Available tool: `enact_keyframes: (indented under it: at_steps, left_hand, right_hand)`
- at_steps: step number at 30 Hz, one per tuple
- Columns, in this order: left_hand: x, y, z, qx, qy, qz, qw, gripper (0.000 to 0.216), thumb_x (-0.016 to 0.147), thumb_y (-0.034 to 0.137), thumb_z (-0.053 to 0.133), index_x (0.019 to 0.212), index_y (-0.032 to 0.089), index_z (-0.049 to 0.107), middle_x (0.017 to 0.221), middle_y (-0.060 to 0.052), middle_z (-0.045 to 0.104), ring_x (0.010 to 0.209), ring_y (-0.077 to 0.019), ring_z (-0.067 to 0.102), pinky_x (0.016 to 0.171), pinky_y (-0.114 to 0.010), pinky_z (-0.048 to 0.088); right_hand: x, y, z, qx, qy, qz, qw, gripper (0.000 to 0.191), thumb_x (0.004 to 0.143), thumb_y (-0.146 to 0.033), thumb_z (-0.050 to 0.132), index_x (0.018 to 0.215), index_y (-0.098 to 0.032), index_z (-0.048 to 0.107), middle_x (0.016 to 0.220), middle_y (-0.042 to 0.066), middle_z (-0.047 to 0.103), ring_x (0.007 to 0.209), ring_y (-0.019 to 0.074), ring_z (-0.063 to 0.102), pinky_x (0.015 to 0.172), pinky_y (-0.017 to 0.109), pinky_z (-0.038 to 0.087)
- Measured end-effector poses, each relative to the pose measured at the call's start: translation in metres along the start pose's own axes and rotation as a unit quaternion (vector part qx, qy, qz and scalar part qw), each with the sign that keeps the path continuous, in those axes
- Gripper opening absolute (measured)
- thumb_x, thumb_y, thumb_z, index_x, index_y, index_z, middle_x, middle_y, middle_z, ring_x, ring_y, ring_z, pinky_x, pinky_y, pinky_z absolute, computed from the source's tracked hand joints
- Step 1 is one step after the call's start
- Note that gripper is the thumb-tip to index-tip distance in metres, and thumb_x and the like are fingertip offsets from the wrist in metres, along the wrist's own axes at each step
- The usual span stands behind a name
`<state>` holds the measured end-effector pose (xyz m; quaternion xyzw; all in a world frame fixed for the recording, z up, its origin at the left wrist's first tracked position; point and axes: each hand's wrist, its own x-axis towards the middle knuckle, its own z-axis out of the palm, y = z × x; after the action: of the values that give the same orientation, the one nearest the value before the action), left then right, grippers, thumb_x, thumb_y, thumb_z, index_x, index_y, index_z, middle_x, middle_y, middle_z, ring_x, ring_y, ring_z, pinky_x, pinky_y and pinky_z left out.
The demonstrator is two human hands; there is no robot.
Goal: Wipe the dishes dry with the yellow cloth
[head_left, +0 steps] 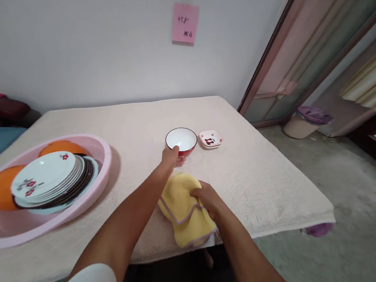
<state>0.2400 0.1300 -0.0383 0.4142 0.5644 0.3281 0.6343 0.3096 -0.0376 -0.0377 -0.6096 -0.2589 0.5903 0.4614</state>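
My left hand [172,157] reaches forward over the table and grips the near-left rim of a bowl [181,138], white inside with a dark rim and red outside. A yellow cloth [184,202] with purple edging hangs bunched in my right hand [207,198], close to the table's front edge. Just right of the bowl sits a small square dish [211,138] with a red cartoon figure on it.
On the left, a pink basin [106,171] holds stacked floral plates [47,174], dark-rimmed dishes and orange bowls [0,188]. A cream cloth covers the table [257,182]. A pink note [185,22] is on the wall. A bin [299,125] stands on the floor at right.
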Motion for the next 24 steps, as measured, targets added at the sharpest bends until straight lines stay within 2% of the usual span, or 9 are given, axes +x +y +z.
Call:
enact_keyframes:
  at_steps: [3,7,11,14,16,19,22,24]
  left_hand:
    - [0.008,-0.001,0.014,0.005,-0.009,-0.003,1.0,0.046,0.08,0.028,0.051,0.121,0.007,0.044,0.055,-0.007,0.063,0.05,-0.0178,0.063,0.053,-0.03,0.053]
    - [0.013,-0.003,0.021,0.008,-0.023,-0.006,1.0,0.047,0.082,0.033,0.052,0.121,0.008,0.044,0.056,-0.006,0.062,0.051,-0.0168,0.063,0.055,-0.029,0.053]
    - [0.011,-0.001,0.021,0.011,-0.048,-0.017,0.999,0.049,0.083,0.046,0.051,0.115,0.01,0.046,0.06,-0.007,0.062,0.054,-0.0176,0.063,0.056,-0.031,0.053]
    - [0.0,0.001,0.013,0.013,-0.066,-0.02,0.998,0.05,0.082,0.054,0.049,0.105,0.01,0.05,0.065,-0.009,0.062,0.056,-0.0189,0.064,0.054,-0.031,0.053]
    - [-0.017,0.002,0.001,0.014,-0.069,-0.006,0.997,0.045,0.081,0.052,0.05,0.096,0.01,0.052,0.072,-0.011,0.063,0.056,-0.0177,0.063,0.052,-0.029,0.051]
    - [-0.055,0.003,-0.027,0.014,-0.06,0.048,0.997,0.03,0.081,0.041,0.055,0.089,0.012,0.054,0.083,-0.011,0.064,0.058,-0.0137,0.062,0.05,-0.023,0.048]
    - [-0.103,0.002,-0.068,0.018,-0.074,0.121,0.99,0.021,0.082,0.033,0.053,0.092,0.014,0.054,0.083,-0.008,0.064,0.059,-0.0118,0.062,0.049,-0.021,0.047]
    - [-0.134,0.003,-0.102,0.029,-0.089,0.153,0.984,0.021,0.082,0.033,0.051,0.093,0.015,0.055,0.079,-0.006,0.063,0.056,-0.0113,0.061,0.046,-0.02,0.046]
  right_hand:
    - [0.002,0.002,0.0,0.005,-0.009,-0.009,1.0,0.027,0.055,-0.016,0.05,0.079,-0.017,0.061,0.064,0.0,0.066,0.058,0.0155,0.056,0.054,0.025,0.043]
    - [0.004,0.005,0.001,0.002,-0.012,-0.016,1.0,0.026,0.056,-0.014,0.05,0.079,-0.017,0.062,0.065,0.0,0.067,0.058,0.0155,0.057,0.053,0.025,0.043]
    - [0.005,0.005,0.003,0.004,-0.012,-0.025,1.0,0.026,0.057,-0.013,0.052,0.079,-0.017,0.064,0.064,0.0,0.067,0.056,0.0145,0.056,0.051,0.024,0.042]
    - [0.003,0.002,0.004,0.008,-0.005,-0.015,1.0,0.024,0.058,-0.012,0.053,0.079,-0.017,0.063,0.063,0.0,0.067,0.055,0.0152,0.057,0.052,0.025,0.043]
    - [0.0,-0.002,0.005,0.014,-0.015,0.004,1.0,0.02,0.061,-0.015,0.057,0.08,-0.016,0.063,0.064,0.0,0.067,0.057,0.0168,0.059,0.054,0.026,0.045]
    - [-0.01,-0.009,0.007,0.051,-0.09,0.029,0.994,0.025,0.07,-0.028,0.064,0.092,-0.016,0.063,0.077,0.004,0.071,0.065,0.0203,0.064,0.061,0.031,0.05]
    - [-0.022,-0.016,0.012,0.077,-0.178,0.058,0.979,0.035,0.072,-0.034,0.067,0.101,-0.016,0.061,0.087,0.008,0.071,0.07,0.0239,0.067,0.065,0.035,0.052]
    - [-0.03,-0.02,0.017,0.094,-0.201,0.067,0.973,0.038,0.072,-0.035,0.068,0.103,-0.016,0.06,0.09,0.01,0.071,0.073,0.0252,0.068,0.066,0.036,0.052]
